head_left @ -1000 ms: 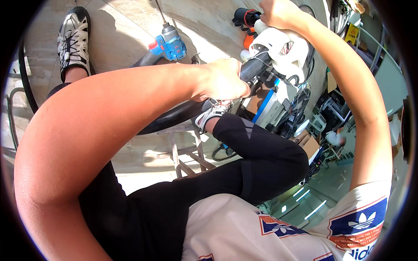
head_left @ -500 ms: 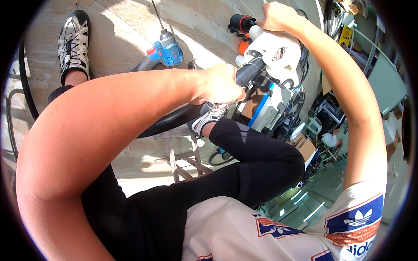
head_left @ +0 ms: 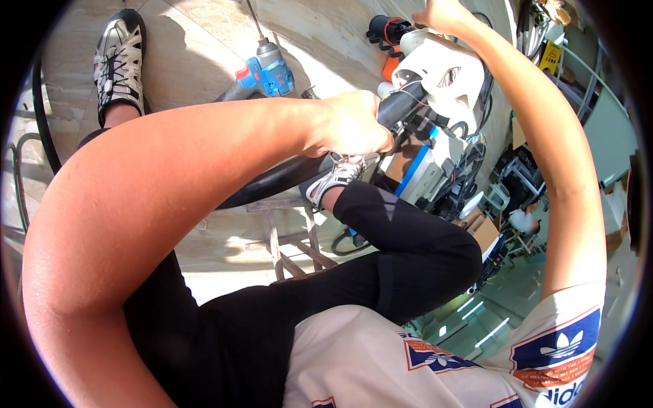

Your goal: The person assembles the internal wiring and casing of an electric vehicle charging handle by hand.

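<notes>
My left hand (head_left: 355,124) is closed around a thick black tube (head_left: 400,107), its knuckles uppermost. Beyond it the tube meets a white plastic shell (head_left: 435,71) with dark openings and thin wires. My right hand (head_left: 439,15) is at the top edge, partly cut off, with its fingers curled in beside the shell's far end. What those fingers hold is hidden. Close to them is a black cylindrical part with a red ring (head_left: 389,30), and below it an orange piece (head_left: 392,64). A thick black curved piece (head_left: 279,182) runs under my left forearm.
A blue cordless drill (head_left: 272,73) with a long bit stands on the tiled floor, left of the shell. A wooden stool (head_left: 292,245) is below my left arm. Boxes, cables and a blue-edged case (head_left: 418,166) crowd the right. Another person (head_left: 524,221) is far off.
The whole view has shifted slightly, with the scene now a little further right and up. My left hand keeps its grip on the tube; more of my right hand is cut off.
</notes>
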The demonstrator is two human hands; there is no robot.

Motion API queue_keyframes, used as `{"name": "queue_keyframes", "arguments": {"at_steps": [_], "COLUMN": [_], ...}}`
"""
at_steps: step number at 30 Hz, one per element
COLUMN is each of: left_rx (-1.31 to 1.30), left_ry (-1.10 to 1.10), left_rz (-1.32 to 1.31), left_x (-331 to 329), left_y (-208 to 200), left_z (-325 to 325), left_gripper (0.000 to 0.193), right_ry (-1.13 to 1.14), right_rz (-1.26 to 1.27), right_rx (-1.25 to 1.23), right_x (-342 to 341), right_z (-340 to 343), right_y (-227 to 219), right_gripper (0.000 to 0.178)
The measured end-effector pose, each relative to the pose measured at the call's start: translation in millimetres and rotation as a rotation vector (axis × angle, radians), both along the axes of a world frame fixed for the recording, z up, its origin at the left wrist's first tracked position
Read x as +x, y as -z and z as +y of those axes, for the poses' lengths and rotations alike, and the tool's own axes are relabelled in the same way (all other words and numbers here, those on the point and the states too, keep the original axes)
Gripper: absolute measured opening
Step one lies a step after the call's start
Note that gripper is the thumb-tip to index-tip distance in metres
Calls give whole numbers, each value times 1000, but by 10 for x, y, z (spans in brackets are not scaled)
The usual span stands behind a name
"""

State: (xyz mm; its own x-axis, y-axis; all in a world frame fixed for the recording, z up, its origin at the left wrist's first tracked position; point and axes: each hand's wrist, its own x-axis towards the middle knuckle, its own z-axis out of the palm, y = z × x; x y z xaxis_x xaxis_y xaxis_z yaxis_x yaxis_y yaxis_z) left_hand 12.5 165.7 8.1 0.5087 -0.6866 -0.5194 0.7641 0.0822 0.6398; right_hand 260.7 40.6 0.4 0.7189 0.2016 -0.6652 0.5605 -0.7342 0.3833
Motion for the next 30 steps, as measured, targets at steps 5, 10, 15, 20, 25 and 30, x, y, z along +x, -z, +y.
{"name": "queue_keyframes", "arguments": {"at_steps": [5, 10, 15, 20, 25, 30], "left_rx": [-7, -20, 21, 51, -29, 28], "left_ry": [29, -3, 19, 59, 48, 23], "left_rz": [-9, 24, -30, -4, -16, -10], "left_x": [37, -19, -9, 27, 63, -20], "left_y": [-74, -10, -11, -22, -27, 38], "left_z": [36, 3, 2, 83, 1, -22], "left_gripper": [16, 16, 15, 16, 13, 15], "right_ry": [48, -284, -639, -191, -170, -427], "right_rz": [-17, 82, 176, 142, 253, 115], "right_rx": [-79, -195, -190, -98, -226, -109], "right_x": [56, -352, -281, -191, 322, -220], "right_z": [-96, 229, 85, 95, -298, 70], "right_y": [76, -159, -58, 103, 241, -64], "right_gripper": [41, 36, 34, 35, 40, 32]}}
